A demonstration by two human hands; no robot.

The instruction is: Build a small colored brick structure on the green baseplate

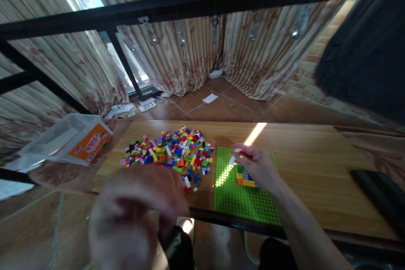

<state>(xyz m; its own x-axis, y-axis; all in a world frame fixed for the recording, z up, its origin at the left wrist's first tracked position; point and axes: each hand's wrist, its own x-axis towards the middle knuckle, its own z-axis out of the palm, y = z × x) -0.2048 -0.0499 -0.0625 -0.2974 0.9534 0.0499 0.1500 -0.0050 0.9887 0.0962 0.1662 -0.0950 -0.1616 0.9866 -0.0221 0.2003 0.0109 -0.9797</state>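
My right hand (255,164) is over the green studded baseplate (243,202), its thumb and fingertips pinched on a small white toy brick (233,159). A bit of red shows at the fingertips too. Under that hand, partly hidden, a block of joined coloured bricks (243,182) in orange, yellow, green and blue sits on the plate. Close to the camera and smeared by motion, my left hand (133,206) hangs in front of the table edge. Its fingers look bent, but whether anything is in them cannot be made out. Beyond it lies a wide pile of loose toy bricks (180,152).
A clear plastic box (60,135) with an orange label stands left of the wooden table (303,156). At the table's right end lies a dark flat object (376,194). Behind are a black metal rail (202,6), curtains, and papers (147,104) on the tiled floor.
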